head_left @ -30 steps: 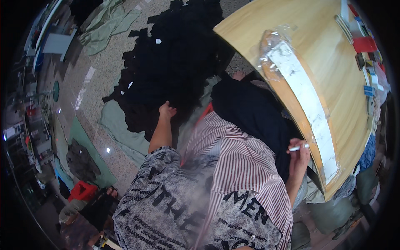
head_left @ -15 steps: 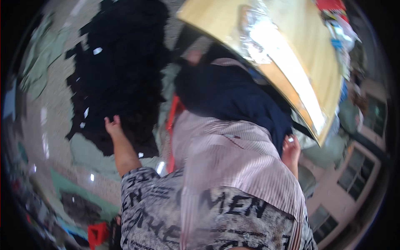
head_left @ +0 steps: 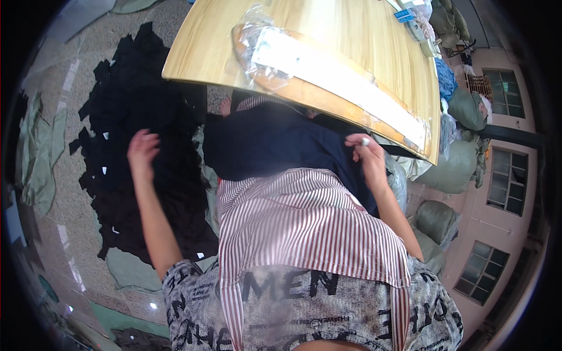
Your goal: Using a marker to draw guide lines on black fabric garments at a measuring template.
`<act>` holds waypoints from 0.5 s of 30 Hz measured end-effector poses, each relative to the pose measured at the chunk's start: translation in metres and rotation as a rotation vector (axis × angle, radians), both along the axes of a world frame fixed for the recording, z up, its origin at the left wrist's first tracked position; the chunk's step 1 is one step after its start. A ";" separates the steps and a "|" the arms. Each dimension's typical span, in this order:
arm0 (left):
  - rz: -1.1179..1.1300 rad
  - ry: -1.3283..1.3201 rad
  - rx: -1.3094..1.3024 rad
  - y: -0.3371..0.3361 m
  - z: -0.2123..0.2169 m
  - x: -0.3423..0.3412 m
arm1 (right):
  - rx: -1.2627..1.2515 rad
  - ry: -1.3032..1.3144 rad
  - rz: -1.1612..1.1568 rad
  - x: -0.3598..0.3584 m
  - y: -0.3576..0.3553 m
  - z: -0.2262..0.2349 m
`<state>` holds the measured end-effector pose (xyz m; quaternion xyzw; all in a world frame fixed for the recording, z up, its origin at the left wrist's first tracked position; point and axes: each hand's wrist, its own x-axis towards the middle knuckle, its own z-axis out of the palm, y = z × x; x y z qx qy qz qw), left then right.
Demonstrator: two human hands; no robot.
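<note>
My left hand (head_left: 143, 153) is raised over a long heap of black and dark brown cloth pieces (head_left: 146, 199) on the left. Its fingers are loosely bent and somewhat blurred, with nothing visible in them. On my lap a dark navy cloth (head_left: 275, 140) lies across a striped apron (head_left: 310, 228). My right hand (head_left: 369, 157) is above the cloth's right end, beside the table edge. The fingers of that hand are apart, and one has a small white covering. Whether the fingertips touch the navy cloth I cannot tell.
Ahead stands a wooden table (head_left: 205, 41) with a curved wooden piece (head_left: 304, 88), clear plastic wrap and a bright white strip. Stuffed sacks (head_left: 451, 167) line the right side by a wall with windows. Pale green cloth (head_left: 41, 158) lies on the floor at far left.
My view has shifted, with the table now nearer the middle. My left hand has lifted, and my right hand has come up from the lap's side toward the table edge.
</note>
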<state>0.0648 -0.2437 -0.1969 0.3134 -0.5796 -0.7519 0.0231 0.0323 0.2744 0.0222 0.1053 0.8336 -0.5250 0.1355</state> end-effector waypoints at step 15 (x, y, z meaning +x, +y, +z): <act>-0.419 0.214 -0.405 0.131 0.089 -0.023 | -0.574 0.141 0.490 -0.009 -0.054 0.055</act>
